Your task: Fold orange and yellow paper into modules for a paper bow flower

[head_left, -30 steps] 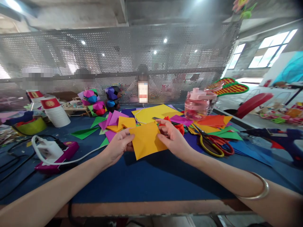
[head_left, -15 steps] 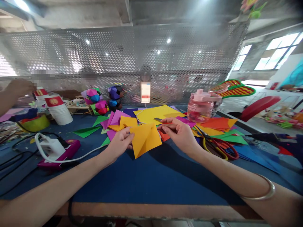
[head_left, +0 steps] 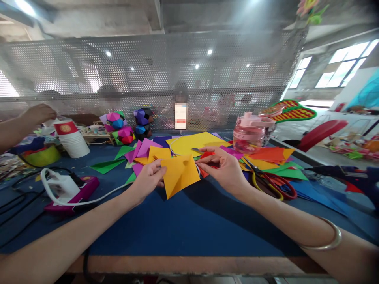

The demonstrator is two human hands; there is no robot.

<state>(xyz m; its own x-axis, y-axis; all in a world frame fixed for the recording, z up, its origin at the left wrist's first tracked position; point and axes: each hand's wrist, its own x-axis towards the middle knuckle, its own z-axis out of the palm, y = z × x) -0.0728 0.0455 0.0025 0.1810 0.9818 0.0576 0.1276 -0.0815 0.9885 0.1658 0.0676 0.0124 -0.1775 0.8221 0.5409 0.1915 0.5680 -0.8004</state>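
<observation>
While the head view looks down over the blue table [head_left: 177,232], the left hand [head_left: 150,176] is holding an orange-yellow paper sheet [head_left: 180,177] at its left edge, with the thumb in front and the other fingers bent behind. This sheet is raised above the table in the middle, tilted, with a crease running across its face and one corner pointing down. The right hand [head_left: 227,169] is just beside the right side of the sheet, its thumb and fingers brought nearly together; whether they touch the sheet or grip something, I cannot tell. A thin grey strip [head_left: 196,149] appears behind its fingers, and it lies before a large yellow sheet [head_left: 204,140]. Behind the hands are spread coloured papers, with purple sheets [head_left: 148,147] and green sheets [head_left: 108,165] on the left side. To the right of the right hand lie scissors [head_left: 278,188] with yellow and red handles, and behind them stands a pink bottle [head_left: 249,134]. On the left, a magenta power strip [head_left: 86,189] carries a white plug [head_left: 62,187], and farther back another person's hand [head_left: 44,113] is near the stacked paper cups [head_left: 73,145]
</observation>
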